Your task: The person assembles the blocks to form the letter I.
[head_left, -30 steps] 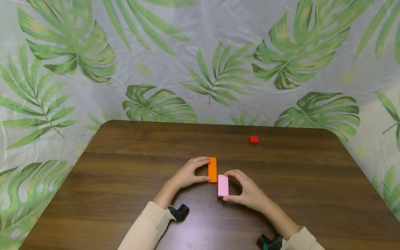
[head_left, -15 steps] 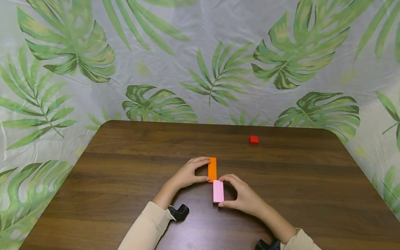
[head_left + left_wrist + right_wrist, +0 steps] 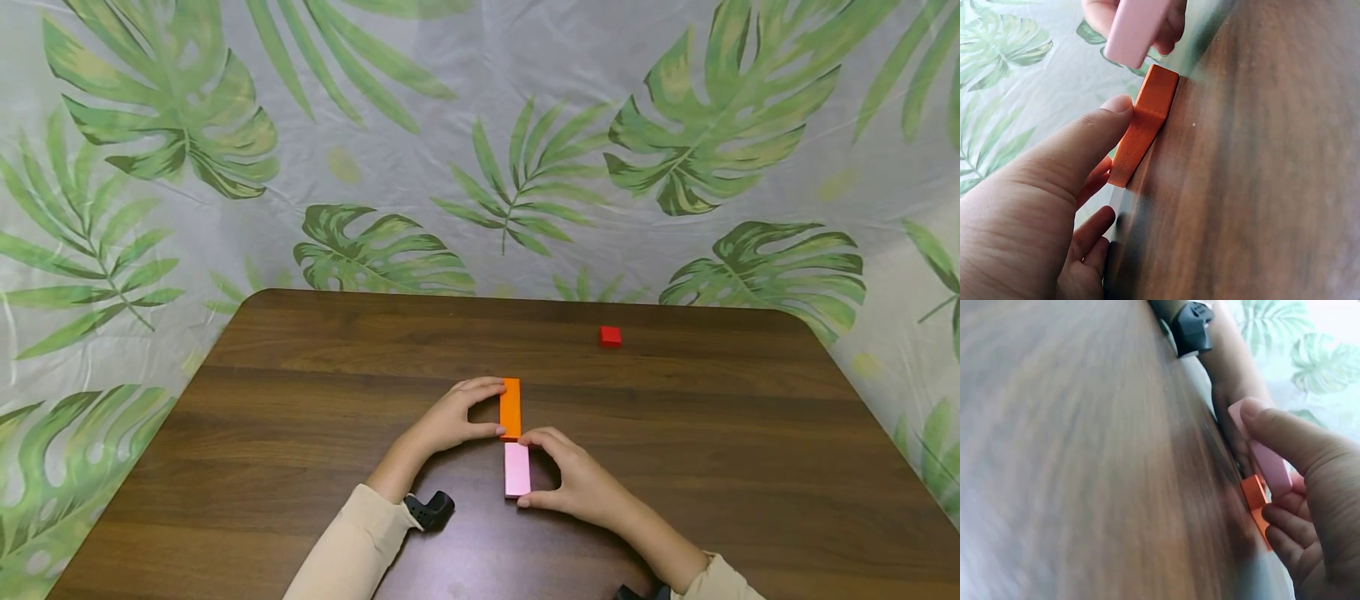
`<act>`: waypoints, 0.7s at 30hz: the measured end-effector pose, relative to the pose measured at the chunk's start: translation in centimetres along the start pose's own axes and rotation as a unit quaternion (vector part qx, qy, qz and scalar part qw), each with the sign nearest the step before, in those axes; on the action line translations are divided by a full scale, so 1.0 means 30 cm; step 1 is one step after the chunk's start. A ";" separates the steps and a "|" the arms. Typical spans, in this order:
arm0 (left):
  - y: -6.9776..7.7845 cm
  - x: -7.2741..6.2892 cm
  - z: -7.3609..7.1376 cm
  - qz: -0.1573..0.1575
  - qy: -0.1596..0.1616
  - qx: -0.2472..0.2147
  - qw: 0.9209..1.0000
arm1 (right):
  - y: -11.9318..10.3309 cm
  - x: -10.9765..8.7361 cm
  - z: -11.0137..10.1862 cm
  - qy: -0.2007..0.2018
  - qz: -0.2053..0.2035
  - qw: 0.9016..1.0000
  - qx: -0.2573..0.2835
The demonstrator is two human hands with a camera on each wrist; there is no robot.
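An orange rectangular block (image 3: 510, 408) lies lengthwise on the wooden table. My left hand (image 3: 448, 417) holds it from the left, thumb at the near end and fingers toward the far end. In the left wrist view the thumb touches the orange block (image 3: 1141, 134). My right hand (image 3: 573, 475) pinches a pink rectangular block (image 3: 517, 470) between thumb and fingers at its two ends. Both wrist views show the pink block (image 3: 1267, 459) raised off the table, close to the orange block's near end. The pink block's far end partly hides behind my right fingers.
A small red block (image 3: 610, 337) sits near the table's back edge, right of centre. The brown table (image 3: 300, 350) meets a leaf-printed cloth (image 3: 525, 50) behind it. Black wrist devices (image 3: 430, 510) are worn at both sleeves.
My right hand has carried the pink block left and toward me, from beside the orange block to in front of its near end. My left hand and the orange block have stayed put.
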State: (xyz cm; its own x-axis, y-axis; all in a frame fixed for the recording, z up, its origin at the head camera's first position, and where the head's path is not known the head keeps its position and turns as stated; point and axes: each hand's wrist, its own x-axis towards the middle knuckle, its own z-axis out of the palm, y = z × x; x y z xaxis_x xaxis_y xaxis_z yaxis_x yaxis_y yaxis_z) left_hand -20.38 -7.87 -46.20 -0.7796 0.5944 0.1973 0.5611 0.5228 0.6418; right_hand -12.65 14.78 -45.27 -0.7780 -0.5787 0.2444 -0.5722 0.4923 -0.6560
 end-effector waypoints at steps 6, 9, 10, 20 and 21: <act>-0.002 -0.001 0.003 -0.002 0.001 0.003 1.000 | -0.009 -0.003 0.014 -0.004 0.008 1.000 -0.008; -0.004 -0.001 0.004 -0.002 0.001 0.003 1.000 | -0.009 -0.003 0.016 -0.004 0.013 1.000 -0.008; -0.004 -0.001 0.004 -0.003 0.001 0.002 1.000 | -0.010 -0.003 0.016 -0.004 0.014 1.000 -0.007; -0.006 0.000 0.005 -0.002 0.004 0.002 1.000 | -0.003 -0.001 0.022 -0.014 0.011 0.999 -0.028; -0.005 0.000 0.005 -0.001 0.004 0.002 1.000 | -0.003 -0.001 0.022 -0.015 0.012 0.999 -0.030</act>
State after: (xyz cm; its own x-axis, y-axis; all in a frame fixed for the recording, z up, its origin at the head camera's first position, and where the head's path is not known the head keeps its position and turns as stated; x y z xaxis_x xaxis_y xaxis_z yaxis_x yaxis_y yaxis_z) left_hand -20.44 -7.87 -46.41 -0.7829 0.5887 0.2013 0.5605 0.5268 0.6390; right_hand -12.40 14.30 -45.70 -0.7848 -0.5842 0.2070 -0.5681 0.5444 -0.6172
